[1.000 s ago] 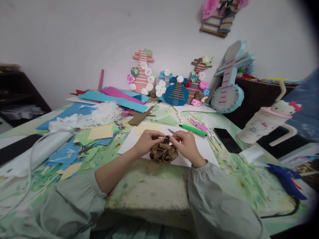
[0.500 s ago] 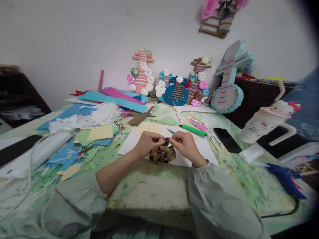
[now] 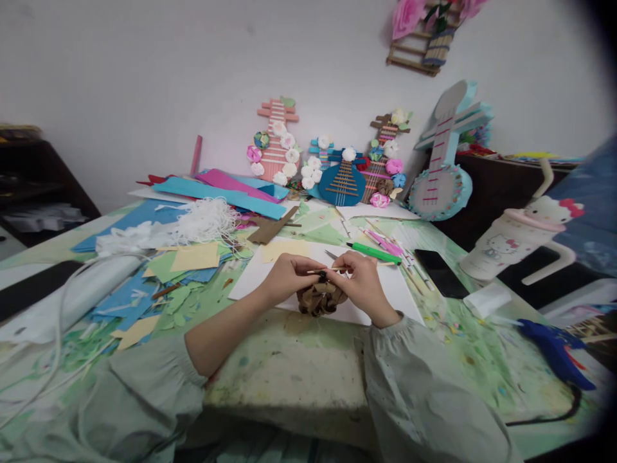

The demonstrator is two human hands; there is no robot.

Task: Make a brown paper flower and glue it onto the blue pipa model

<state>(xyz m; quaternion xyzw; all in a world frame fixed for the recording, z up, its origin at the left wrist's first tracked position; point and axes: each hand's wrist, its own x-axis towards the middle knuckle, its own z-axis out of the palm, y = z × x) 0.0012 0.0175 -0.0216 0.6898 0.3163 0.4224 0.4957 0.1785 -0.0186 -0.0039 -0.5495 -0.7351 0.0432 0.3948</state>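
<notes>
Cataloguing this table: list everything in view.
Paper flower: one, brown, below fingers
Stick: one, tan, between hands
Paper sheet: one, white, beneath hands
Pen-like tool: one, green, beyond right hand
Lute models: five, multicoloured, by wall
Wall hanging: one, pink-brown, upper right
Smartphone: one, black, right
Tumbler: one, white, right
Glue gun: one, blue, lower right
String tangle: one, white, left
Paper pieces: many, multicoloured, left
Left hand: one, centre
Right hand: one, centre
</notes>
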